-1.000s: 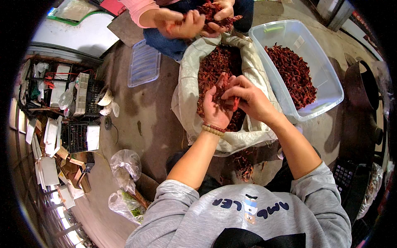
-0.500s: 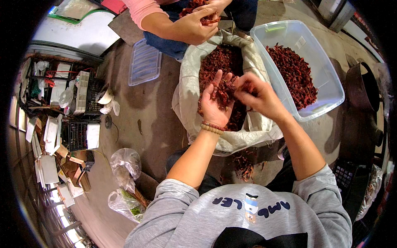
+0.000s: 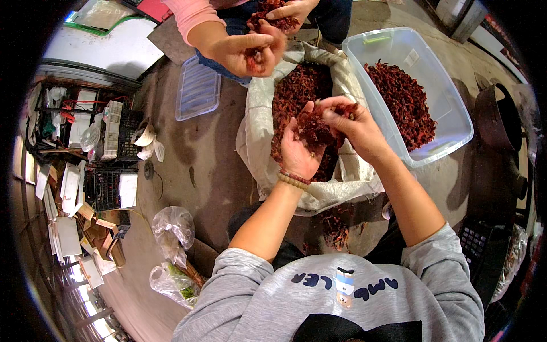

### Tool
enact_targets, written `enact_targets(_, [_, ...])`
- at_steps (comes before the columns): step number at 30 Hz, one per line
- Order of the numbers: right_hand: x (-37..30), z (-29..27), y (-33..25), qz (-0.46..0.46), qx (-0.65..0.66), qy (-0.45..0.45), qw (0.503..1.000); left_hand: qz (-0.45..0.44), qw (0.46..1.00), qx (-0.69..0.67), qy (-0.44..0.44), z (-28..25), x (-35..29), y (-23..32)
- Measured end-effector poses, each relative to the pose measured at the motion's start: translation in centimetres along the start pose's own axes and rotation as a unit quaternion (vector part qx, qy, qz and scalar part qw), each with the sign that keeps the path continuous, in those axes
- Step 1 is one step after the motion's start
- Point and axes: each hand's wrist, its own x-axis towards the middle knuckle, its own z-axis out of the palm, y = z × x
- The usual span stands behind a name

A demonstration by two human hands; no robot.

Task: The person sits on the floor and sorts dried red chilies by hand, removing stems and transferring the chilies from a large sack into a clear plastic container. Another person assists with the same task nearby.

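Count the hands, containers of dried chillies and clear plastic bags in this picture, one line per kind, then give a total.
Hands: 4, namely left hand, right hand, and a co-worker's two
Chilli containers: 2, namely sack, tub
Clear bags: 2
Total: 8

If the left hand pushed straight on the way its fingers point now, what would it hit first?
The left hand points up and away, a bunch of dried chillies in its palm. Straight on it would probably meet the chillies heaped in the open sack, though depth is hard to judge.
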Motion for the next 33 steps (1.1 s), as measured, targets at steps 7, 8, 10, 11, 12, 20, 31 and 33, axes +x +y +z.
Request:
enact_targets(7, [0.8,-4.5,-1.9,-0.095,-0.053,0.160,0.981,-0.002,0.995,-0.061,-0.074,-0.6,0.4,0.3])
enact_targets(8, [0.4,-5.7,-2.9,-0.099,-0.168,0.181,0.964,0.003,0.996,-0.059,-0.072,-0.6,0.4,0.5])
enact_targets(10, [0.2,-10.2,-3.2,-0.172,-0.403,0.259,0.861,0.007,0.996,-0.053,-0.076,-0.1,0.4,0.5])
enact_targets(11, [-0.1,-11.1,-3.4,-0.203,-0.554,0.312,0.744,0.013,0.996,-0.046,-0.077,-0.1,0.5,0.7])
enact_targets(12, [-0.7,-12.2,-2.7,-0.166,-0.623,0.342,0.684,0.016,0.996,-0.041,-0.079,0.0,0.5,0.6])
enact_targets(20, [-1.9,-3.8,-1.0,-0.066,-0.357,0.022,0.932,0.036,0.994,-0.059,-0.087,0.7,-0.2,1.1])
enact_targets(31, [-1.1,-0.3,2.1,-0.093,-0.339,0.112,0.929,0.048,0.996,-0.025,-0.076,1.0,0.2,-0.1])
enact_targets(33, [-0.8,-0.5,1.9,-0.010,-0.240,0.114,0.964,0.045,0.996,-0.035,-0.074,1.0,0.3,-0.1])
